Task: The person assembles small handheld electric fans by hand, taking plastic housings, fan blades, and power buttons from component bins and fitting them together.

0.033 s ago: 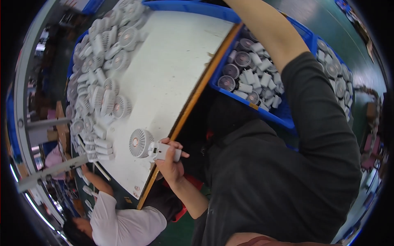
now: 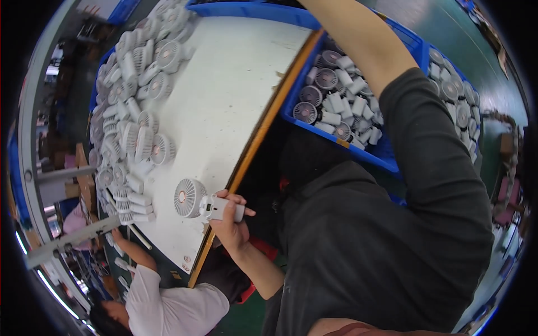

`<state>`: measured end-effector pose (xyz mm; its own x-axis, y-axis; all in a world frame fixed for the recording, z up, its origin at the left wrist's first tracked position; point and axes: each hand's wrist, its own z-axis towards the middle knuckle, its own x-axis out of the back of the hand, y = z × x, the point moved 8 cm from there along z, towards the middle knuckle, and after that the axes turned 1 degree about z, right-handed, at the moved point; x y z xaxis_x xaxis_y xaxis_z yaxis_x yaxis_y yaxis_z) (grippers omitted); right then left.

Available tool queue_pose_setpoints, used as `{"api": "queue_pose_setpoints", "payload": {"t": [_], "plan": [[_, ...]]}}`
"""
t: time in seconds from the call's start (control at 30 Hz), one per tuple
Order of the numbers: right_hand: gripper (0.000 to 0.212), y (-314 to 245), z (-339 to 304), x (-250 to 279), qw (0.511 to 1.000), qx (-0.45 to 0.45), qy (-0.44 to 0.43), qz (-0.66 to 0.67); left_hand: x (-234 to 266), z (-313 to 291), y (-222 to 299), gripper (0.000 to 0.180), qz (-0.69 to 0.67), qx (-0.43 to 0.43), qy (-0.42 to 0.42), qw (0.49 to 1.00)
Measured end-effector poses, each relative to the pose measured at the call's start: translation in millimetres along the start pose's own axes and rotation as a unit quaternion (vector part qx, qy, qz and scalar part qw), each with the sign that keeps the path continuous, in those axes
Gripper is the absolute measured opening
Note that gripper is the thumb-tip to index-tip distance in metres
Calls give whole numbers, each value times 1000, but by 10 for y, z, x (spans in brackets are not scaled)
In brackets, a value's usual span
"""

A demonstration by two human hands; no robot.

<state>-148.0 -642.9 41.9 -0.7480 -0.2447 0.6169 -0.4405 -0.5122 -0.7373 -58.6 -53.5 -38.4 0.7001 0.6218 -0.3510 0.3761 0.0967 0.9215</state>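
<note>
My left hand [image 2: 230, 231] is closed round the handle of a white handheld fan [image 2: 189, 198]. The fan's round grille faces up over the near edge of the white tabletop [image 2: 235, 84], and a small dark window shows on its neck. My right forearm [image 2: 358, 39] reaches away past the top edge of the picture, so the right hand is out of sight. Along the left side of the tabletop lies a big heap of similar white fans [image 2: 140, 89], the closest of them beyond the fan I hold.
A blue crate [image 2: 386, 159] beside the table's wooden edge [image 2: 269, 112] holds many grey and white fans. Another crate of fans [image 2: 462, 112] stands farther right. A metal frame bar [image 2: 78, 238] crosses at lower left, near a co-worker in a white shirt [image 2: 174, 305].
The whole view has shifted slightly. My left hand keeps its hold on the fan, and the right arm stays stretched out of the picture.
</note>
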Motion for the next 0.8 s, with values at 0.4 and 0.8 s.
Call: {"api": "queue_pose_setpoints", "payload": {"t": [0.4, 0.8], "plan": [[20, -697, -2017, 540, 938, 57, -86, 332, -651, -298, -287, 28, 80, -13, -48, 996], [9, -941, -4715, -829, 673, -124, -342, 644, -1077, -618, -676, 41, 130, -6, -58, 990]]}}
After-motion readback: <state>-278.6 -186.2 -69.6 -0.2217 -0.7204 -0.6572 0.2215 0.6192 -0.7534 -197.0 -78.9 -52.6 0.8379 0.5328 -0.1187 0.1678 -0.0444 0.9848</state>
